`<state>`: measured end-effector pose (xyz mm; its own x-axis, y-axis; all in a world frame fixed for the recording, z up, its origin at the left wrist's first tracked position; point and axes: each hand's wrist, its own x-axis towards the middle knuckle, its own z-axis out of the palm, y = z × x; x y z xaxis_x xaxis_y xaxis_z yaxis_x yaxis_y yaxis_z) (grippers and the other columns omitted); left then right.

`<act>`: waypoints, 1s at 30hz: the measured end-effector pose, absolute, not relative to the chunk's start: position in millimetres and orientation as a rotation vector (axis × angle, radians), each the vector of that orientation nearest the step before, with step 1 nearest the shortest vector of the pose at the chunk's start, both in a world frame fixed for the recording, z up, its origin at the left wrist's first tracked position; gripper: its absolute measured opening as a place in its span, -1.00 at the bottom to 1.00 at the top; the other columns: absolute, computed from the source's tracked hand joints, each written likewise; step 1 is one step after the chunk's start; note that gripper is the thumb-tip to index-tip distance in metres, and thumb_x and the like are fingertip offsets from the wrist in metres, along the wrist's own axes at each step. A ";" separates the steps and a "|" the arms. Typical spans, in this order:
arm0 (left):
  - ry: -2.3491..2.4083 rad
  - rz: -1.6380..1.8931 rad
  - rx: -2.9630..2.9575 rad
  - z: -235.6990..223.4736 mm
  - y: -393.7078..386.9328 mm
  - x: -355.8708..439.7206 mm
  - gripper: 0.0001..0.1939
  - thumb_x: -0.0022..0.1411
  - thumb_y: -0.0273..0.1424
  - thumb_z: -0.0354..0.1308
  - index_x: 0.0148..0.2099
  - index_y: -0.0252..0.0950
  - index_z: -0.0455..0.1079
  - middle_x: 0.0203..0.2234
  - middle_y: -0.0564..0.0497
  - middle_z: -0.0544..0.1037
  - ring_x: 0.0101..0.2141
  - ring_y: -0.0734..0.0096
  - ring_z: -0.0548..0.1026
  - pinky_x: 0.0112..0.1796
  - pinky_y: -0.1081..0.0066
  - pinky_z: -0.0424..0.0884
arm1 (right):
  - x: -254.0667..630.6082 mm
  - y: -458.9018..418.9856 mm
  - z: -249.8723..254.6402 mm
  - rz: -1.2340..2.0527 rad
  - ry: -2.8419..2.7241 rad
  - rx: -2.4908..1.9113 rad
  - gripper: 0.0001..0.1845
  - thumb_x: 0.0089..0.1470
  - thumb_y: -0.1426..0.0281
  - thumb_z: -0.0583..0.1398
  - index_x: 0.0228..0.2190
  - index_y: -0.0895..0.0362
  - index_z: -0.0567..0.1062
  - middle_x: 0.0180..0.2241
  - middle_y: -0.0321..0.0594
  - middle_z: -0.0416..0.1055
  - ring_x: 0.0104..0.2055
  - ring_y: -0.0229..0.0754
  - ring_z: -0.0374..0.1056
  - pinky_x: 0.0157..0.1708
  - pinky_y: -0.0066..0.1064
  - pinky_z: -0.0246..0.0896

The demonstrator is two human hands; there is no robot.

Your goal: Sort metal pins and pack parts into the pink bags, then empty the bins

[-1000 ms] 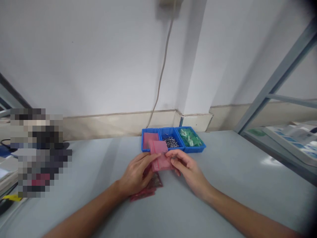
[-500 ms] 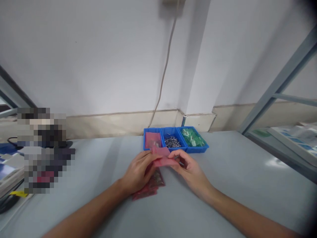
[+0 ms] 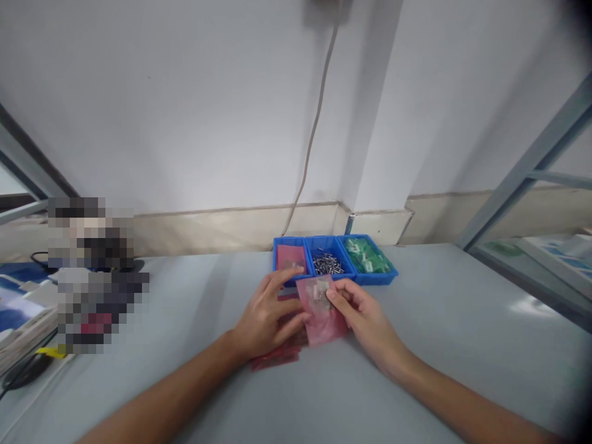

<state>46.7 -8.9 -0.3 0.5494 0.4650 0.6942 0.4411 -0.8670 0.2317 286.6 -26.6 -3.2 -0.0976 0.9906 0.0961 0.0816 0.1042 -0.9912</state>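
Note:
A small pink zip bag (image 3: pixel 324 320) with a white label-like patch and small pieces near its top is pinched between the thumb and fingers of my right hand (image 3: pixel 361 308). To its left is my left hand (image 3: pixel 272 314), its fingers spread and their tips close to the bag's left edge; whether they touch it I cannot tell. Beneath the left hand, more pink bags (image 3: pixel 280 357) with dark contents lie on the table, partly covered.
Behind my hands stand three blue bins in a row: one with pink bags (image 3: pixel 290 256), one with metal screw-like pieces (image 3: pixel 327 264), one with green bags (image 3: pixel 367 256). A pixelated person (image 3: pixel 99 277) is at the left. Metal frames (image 3: pixel 522 179) flank the grey table (image 3: pixel 194 394).
The pink bag has gone from folded between both hands to hanging flat from my right hand. My left fingers have let go and spread. The view has shifted slightly.

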 end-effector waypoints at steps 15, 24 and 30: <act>1.026 1.247 2.508 -7.5 -3.7 46.2 -0.63 0.52 -0.41 0.10 0.31 -0.20 0.34 0.14 -0.16 0.53 0.20 0.09 0.41 0.21 -0.04 0.38 | 283.7 -27.8 1.1 1.248 -1.264 -1.156 -0.58 0.37 -0.04 0.14 -0.03 0.02 0.46 -0.30 -0.28 0.51 -0.59 -0.35 0.16 -0.63 -0.47 -0.04; 1.061 1.384 2.400 -11.6 3.8 44.8 -0.48 0.38 -0.65 0.02 0.30 -0.19 0.33 0.09 -0.12 0.52 0.15 0.15 0.40 0.17 0.02 0.39 | 285.3 -31.8 1.0 1.194 -1.421 -1.156 -0.66 0.37 0.04 0.18 0.00 -0.01 0.48 -0.11 -0.23 0.50 -0.54 -0.34 0.24 -0.56 -0.42 0.10; 0.872 1.388 2.599 -11.4 -2.8 43.8 -0.63 0.47 -0.59 0.05 0.21 -0.19 0.42 -0.07 -0.07 0.59 0.03 0.18 0.45 0.09 0.11 0.45 | 286.1 -39.0 1.2 1.044 -1.608 -1.171 -0.82 0.37 0.16 0.20 -0.11 -0.04 0.46 -0.47 -0.36 0.32 -0.44 -0.15 0.28 -0.45 -0.34 0.14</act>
<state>43.8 -2.8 -11.4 0.4314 0.5106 0.7437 0.4483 -0.8368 0.3145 286.1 -39.0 1.2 -0.1840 0.9690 0.1648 0.2442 0.2074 -0.9473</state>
